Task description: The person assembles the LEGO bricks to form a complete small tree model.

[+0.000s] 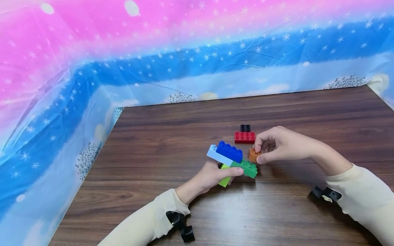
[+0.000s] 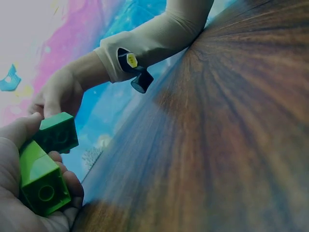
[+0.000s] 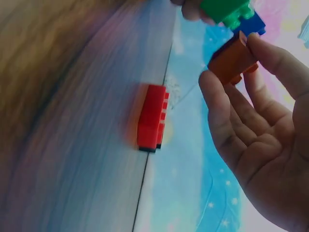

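Note:
My left hand (image 1: 211, 176) grips a joined cluster of toy building bricks above the table. The cluster has a dark blue brick (image 1: 229, 152) on top of a light blue brick (image 1: 216, 155), a green brick (image 1: 248, 169) towards the right, and a lime green brick (image 2: 44, 186) held low in the palm. Just right of the cluster, my right hand (image 1: 286, 143) pinches an orange brick (image 3: 234, 60) between thumb and fingertips. In the head view, a narrow gap shows between the orange brick and the cluster.
On the brown wooden table (image 1: 147, 153), a red brick (image 1: 245, 137) lies beyond the hands. A small black brick (image 1: 245, 128) sits directly behind it. A pink and blue snowflake cloth (image 1: 191, 58) hangs along the table's far and left sides. Black mounts (image 1: 180, 223) are fixed at the cuffs.

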`<control>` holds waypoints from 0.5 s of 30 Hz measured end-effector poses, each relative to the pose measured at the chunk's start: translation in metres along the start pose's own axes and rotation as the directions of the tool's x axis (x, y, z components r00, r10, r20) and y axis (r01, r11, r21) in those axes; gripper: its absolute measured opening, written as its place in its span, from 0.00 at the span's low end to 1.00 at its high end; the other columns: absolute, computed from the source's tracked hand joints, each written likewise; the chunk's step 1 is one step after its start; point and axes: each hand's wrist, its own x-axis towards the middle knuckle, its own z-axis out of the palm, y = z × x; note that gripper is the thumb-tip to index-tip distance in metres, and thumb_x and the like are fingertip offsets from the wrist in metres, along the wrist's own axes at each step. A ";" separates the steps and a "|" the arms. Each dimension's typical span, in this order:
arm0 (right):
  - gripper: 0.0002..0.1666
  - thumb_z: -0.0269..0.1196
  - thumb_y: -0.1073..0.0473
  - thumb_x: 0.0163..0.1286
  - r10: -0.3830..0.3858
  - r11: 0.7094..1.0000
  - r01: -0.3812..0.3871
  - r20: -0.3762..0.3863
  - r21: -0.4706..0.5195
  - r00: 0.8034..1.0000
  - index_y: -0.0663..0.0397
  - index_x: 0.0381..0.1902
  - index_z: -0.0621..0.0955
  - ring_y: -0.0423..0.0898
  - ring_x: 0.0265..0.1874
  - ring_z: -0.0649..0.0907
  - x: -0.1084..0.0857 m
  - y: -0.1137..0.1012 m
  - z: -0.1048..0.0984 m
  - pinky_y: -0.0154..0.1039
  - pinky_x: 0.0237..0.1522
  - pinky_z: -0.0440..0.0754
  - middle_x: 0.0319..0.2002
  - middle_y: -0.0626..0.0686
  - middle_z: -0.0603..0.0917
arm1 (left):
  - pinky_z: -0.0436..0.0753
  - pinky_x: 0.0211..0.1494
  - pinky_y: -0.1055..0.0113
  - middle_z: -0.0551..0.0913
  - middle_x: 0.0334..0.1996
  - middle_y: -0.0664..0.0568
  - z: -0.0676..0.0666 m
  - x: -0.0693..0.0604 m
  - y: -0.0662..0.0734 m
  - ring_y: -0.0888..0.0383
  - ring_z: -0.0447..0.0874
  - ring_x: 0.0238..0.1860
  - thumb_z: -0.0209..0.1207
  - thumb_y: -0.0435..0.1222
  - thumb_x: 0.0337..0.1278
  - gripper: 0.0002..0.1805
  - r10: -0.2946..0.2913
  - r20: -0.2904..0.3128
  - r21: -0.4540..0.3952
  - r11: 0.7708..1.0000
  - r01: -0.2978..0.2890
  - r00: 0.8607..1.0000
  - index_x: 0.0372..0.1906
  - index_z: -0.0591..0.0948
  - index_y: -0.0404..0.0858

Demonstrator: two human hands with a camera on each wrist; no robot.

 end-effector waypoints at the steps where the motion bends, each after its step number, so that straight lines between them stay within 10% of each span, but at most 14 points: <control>1: 0.09 0.75 0.60 0.68 -0.007 1.000 0.007 -0.007 0.015 1.000 0.48 0.37 0.82 0.46 0.34 0.87 0.000 -0.001 0.001 0.41 0.37 0.87 0.33 0.47 0.86 | 0.80 0.25 0.67 0.80 0.23 0.52 0.000 0.000 0.000 0.58 0.77 0.20 0.67 0.32 0.67 0.13 -0.001 -0.001 -0.001 1.000 0.001 1.000 0.50 0.79 0.33; 15: 0.06 0.74 0.61 0.69 -0.053 0.995 0.054 -0.008 0.080 0.999 0.50 0.38 0.85 0.46 0.33 0.88 0.005 -0.009 0.016 0.40 0.37 0.88 0.33 0.46 0.88 | 0.84 0.27 0.68 0.84 0.27 0.49 0.001 0.000 0.002 0.59 0.81 0.21 0.66 0.29 0.68 0.13 -0.028 -0.013 -0.021 0.999 0.028 1.000 0.53 0.81 0.31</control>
